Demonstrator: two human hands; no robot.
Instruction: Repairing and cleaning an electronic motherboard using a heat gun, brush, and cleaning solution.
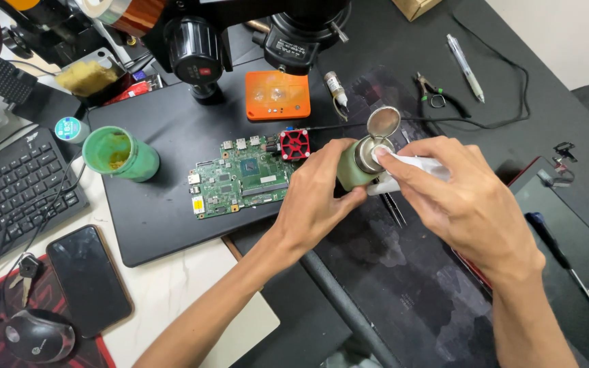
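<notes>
- We see one small green dispenser bottle (pixel 350 170) with a metal pump top and its round lid (pixel 383 122) flipped open, standing on the dark mat just right of the circuit board.
- Our left hand (pixel 315 197) has its fingers (pixel 339 151) clenched around the bottle's body, gripping it upright.
- Our right hand (pixel 461 197) presses one white wipe (pixel 420 165) onto the bottle's metal top, its fingers (pixel 393 174) pinched on the wipe.
- One pair of tweezers (pixel 395 208) lies on the mat under the right hand, partly hidden.
- One green circuit board (pixel 236 180) lies flat on the black pad, with one red fan (pixel 294 144) at its upper right corner, close to the left hand.
- One orange case (pixel 277 95) sits just behind the board, below the microscope head (pixel 301 41).
- One green cup (pixel 121 154) stands to the left of the board, well apart from the hands.
- Farther right on the bench (pixel 172 286) we count one pair of pliers (pixel 434 95) and one pen (pixel 465 67).
- At the left edge lie one keyboard (pixel 15 191), one phone (pixel 88 278) and one mouse (pixel 37 335).
</notes>
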